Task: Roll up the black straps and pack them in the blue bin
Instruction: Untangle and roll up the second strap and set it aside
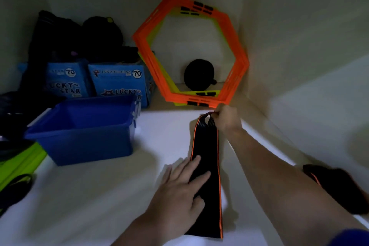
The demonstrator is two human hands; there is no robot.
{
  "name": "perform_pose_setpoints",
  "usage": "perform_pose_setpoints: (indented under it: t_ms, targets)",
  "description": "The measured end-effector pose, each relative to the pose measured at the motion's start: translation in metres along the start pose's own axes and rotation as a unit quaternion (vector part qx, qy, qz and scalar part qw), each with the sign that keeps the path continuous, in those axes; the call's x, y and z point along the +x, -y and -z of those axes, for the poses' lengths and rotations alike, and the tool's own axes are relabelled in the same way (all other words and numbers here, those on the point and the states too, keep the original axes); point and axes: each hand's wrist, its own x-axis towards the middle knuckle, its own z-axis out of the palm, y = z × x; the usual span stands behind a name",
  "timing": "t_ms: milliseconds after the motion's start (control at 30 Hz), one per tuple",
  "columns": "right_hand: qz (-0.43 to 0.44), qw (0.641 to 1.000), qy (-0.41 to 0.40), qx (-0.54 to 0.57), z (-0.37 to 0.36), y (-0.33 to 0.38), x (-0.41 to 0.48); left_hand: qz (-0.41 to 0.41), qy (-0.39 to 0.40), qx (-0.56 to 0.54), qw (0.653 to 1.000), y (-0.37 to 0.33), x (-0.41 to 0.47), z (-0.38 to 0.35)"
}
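A long black strap with orange edges lies flat on the white shelf, running away from me. My right hand pinches the loop at its far end. My left hand rests flat on the strap's near half, fingers spread. The blue bin stands open at the left; I see nothing inside it. Another black strap with orange trim lies bunched at the right, partly behind my right forearm.
Orange and yellow hexagonal rings lean against the back wall, a black round thing behind them. Blue "Lucky Star" boxes and dark bags stand behind the bin. A green flat object and a black loop lie far left.
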Motion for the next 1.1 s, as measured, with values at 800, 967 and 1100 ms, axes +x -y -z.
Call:
perform_pose_setpoints:
  t_ms: [800,967,1100]
  targets:
    - [0.234,0.920,0.314,-0.021,0.090,-0.036,-0.239,-0.118,0.033,-0.080,0.989,0.030,-0.020,-0.011]
    - [0.249,0.940,0.230,0.021,0.091,-0.032,-0.244,-0.113,-0.038,-0.146,0.982,0.023,-0.026,-0.011]
    - [0.158,0.960,0.213,0.088,0.094,-0.028,-0.244,-0.038,-0.080,-0.227,0.970,0.011,-0.027,-0.005]
